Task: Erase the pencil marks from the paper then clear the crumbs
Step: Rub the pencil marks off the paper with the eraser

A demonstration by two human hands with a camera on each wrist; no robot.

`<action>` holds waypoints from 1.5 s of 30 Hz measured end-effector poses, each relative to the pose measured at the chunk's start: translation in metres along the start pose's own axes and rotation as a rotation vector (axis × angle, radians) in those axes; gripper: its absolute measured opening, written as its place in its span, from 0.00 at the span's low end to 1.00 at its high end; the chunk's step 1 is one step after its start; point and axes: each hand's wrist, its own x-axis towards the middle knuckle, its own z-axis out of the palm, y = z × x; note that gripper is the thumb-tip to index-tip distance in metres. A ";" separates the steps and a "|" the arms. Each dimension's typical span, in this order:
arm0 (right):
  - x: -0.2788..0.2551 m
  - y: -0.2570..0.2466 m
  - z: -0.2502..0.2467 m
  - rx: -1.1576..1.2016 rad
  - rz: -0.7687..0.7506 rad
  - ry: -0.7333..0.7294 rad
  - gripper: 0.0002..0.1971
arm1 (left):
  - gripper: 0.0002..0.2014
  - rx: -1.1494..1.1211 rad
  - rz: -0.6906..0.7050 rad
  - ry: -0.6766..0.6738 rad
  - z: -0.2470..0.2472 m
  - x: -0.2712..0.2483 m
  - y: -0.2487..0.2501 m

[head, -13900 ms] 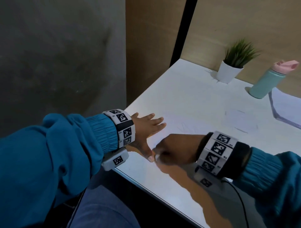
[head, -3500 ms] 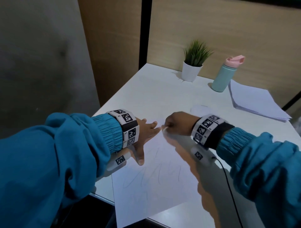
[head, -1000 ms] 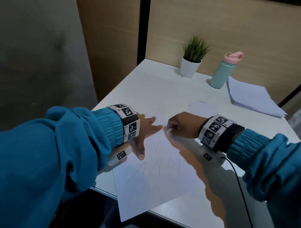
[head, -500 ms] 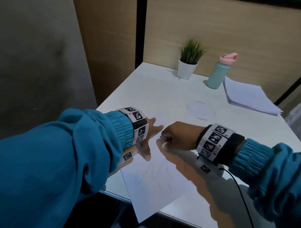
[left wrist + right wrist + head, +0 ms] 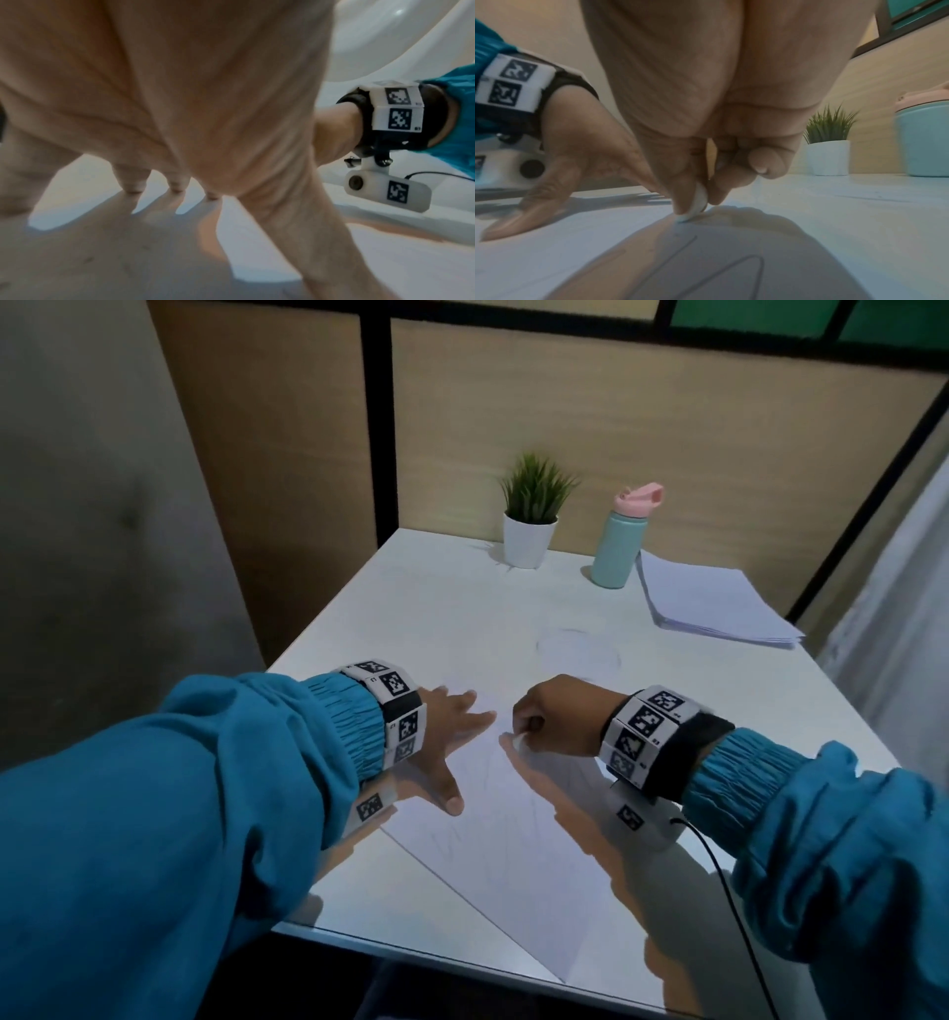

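A white sheet of paper [image 5: 518,860] with faint pencil lines [image 5: 680,249] lies on the white table [image 5: 452,603], one corner past the near edge. My left hand [image 5: 447,737] lies flat on the sheet's far left part, fingers spread straight, and holds it down. My right hand [image 5: 544,721] pinches a small white eraser [image 5: 698,201] between thumb and fingers; its tip touches the paper near the sheet's far end. In the left wrist view the left fingertips [image 5: 133,186] press on the paper [image 5: 385,263]. No crumbs show clearly.
At the back of the table stand a small potted plant [image 5: 531,516] and a teal bottle with a pink lid [image 5: 624,536]. A stack of white paper [image 5: 708,603] lies at the back right. A faint round mark [image 5: 577,649] lies beyond the hands.
The right hand with the eraser has shifted slightly along the sheet's far end while the left hand stays flat on the paper. The head view has tilted up a little.
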 end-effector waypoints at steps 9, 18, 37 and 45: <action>-0.017 -0.014 0.008 -0.028 -0.027 -0.041 0.17 | 0.65 0.024 0.032 -0.038 0.000 0.009 -0.004; -0.009 -0.012 0.008 0.011 -0.086 -0.095 0.17 | 0.66 0.002 0.021 -0.060 0.001 0.014 -0.006; 0.003 -0.015 0.010 -0.098 -0.103 -0.188 0.14 | 0.69 -0.030 0.013 -0.074 0.004 0.016 -0.005; -0.003 -0.027 0.019 -0.017 -0.139 -0.209 0.16 | 0.68 -0.029 0.012 -0.070 0.002 0.014 -0.004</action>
